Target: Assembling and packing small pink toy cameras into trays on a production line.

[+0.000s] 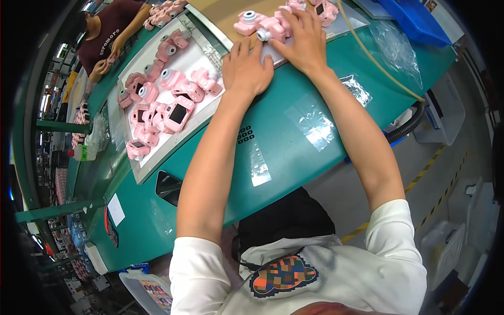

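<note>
The right hand (304,37) lies with fingers spread over a pink toy camera (271,30) on the far grey tray (346,26), clamping nothing. The left hand (244,68) rests flat and open just beside it. More pink cameras (176,107) fill a white tray (157,152) to the left on the green table (294,152).

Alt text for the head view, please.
A person's left hand and right hand rest on a grey tray by pink toy cameras on a green bench. More cameras fill a white tray at left.
</note>
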The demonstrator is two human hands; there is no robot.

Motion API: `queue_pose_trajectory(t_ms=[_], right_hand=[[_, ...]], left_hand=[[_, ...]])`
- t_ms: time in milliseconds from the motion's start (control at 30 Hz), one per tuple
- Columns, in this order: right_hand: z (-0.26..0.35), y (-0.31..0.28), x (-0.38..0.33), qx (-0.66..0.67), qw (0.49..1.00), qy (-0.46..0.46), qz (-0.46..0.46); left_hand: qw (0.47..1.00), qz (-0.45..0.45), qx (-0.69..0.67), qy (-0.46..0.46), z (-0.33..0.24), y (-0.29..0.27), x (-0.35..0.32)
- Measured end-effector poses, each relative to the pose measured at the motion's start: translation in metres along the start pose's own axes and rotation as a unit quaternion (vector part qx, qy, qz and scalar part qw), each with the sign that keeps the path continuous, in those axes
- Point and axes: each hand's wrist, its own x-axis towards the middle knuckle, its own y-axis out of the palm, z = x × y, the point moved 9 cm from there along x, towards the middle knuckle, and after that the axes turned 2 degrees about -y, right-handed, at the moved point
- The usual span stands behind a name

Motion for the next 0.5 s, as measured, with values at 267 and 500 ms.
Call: queue_pose_trajectory(t_ms=[267,500], right_hand=[[-0.012,0.042,0.016,-0.113,0.993,-0.03,0.022],[-0.051,0.119,0.034,-0.155,0.958,0.088,0.226]], left_hand=[[0.999,-0.043,-0.023,0.011,-0.005,-0.008,-0.004],[0.998,-0.058,-0.025,0.02,-0.003,-0.013,-0.007]])
